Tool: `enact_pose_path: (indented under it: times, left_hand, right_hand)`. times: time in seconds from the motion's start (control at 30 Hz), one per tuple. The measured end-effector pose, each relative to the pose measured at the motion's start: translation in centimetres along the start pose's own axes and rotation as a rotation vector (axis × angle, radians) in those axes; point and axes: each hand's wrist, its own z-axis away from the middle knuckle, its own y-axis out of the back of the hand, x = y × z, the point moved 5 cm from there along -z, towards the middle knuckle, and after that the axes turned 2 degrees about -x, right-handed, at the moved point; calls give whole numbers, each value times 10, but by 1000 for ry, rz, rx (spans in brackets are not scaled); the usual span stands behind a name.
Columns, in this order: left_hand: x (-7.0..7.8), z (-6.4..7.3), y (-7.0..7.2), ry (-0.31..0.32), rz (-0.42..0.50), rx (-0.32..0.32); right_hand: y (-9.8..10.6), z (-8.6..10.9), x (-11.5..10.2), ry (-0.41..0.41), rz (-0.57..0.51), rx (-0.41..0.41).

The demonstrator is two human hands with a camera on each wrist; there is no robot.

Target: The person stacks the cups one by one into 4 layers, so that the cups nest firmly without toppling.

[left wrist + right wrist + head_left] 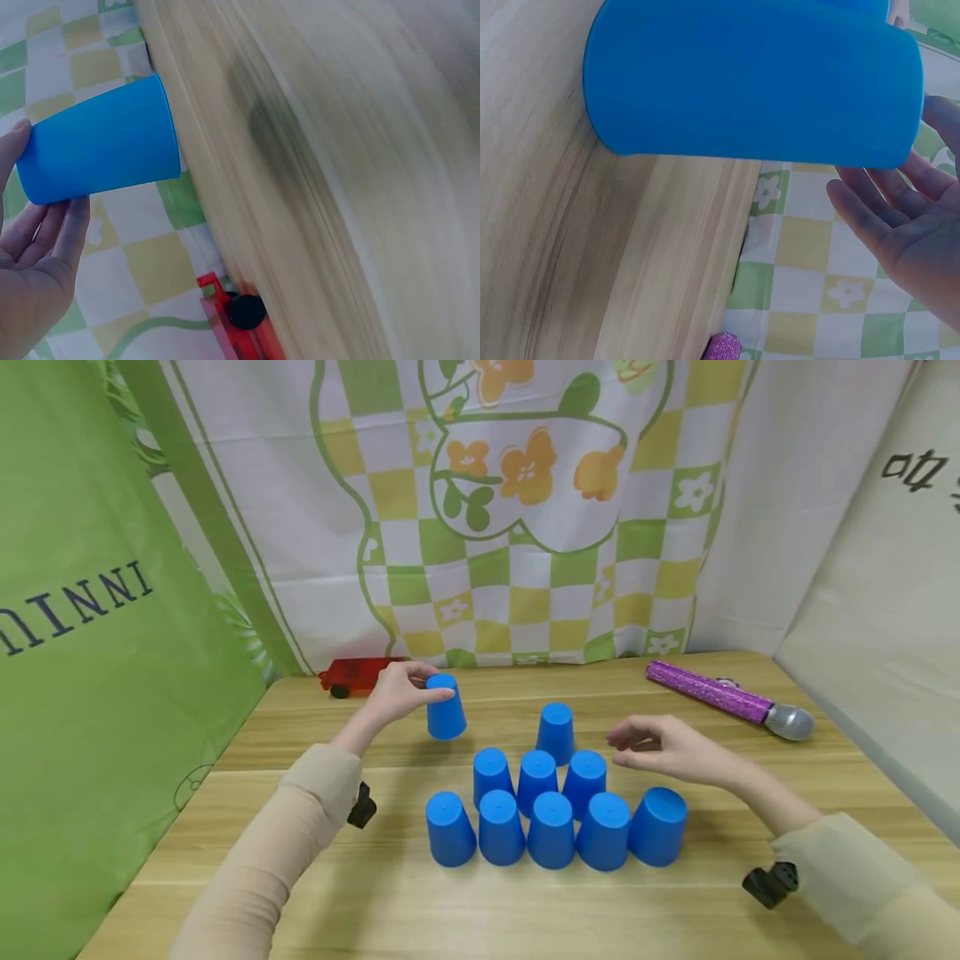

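Observation:
My left hand point(401, 692) holds an upside-down blue cup point(446, 714) near its closed end, thumb on one side and fingers on the other. In the left wrist view, this cup point(105, 142) hangs over the wooden table, its rim tilted toward the tabletop. My right hand point(667, 747) hovers right of the cups with loosely bent fingers and nothing in its grasp. Nearest it are a blue cup at the back point(556, 735) and a cup in the middle row point(585, 781). In the right wrist view, a large blue cup point(750, 82) covers part of the fingers.
Several upside-down blue cups form a front row, ending at a right-hand cup point(657, 828). Three more stand behind them. A red toy car point(356, 677) lies back left; a purple microphone point(720, 693) lies back right. A patterned curtain point(525, 568) hangs behind the table point(375, 902).

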Motion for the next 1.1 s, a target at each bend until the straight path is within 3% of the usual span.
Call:
enact_pose_path:
  times: [0.17, 0.43, 0.77, 1.1]
  left_hand:
    - [12, -9, -14, -15, -12, -38]
    - [32, -17, -40, -55, -111, -134]
    - [53, -22, -62, -113, -197, -247]
    - [57, -24, -83, -175, -233, -374]
  right_hand:
    - [-4, -2, 2, 12, 11, -8]
    - [-10, -8, 0, 44, 41, -26]
    - [-15, -11, -2, 60, 41, -56]
    - [-24, -13, 2, 34, 42, -73]
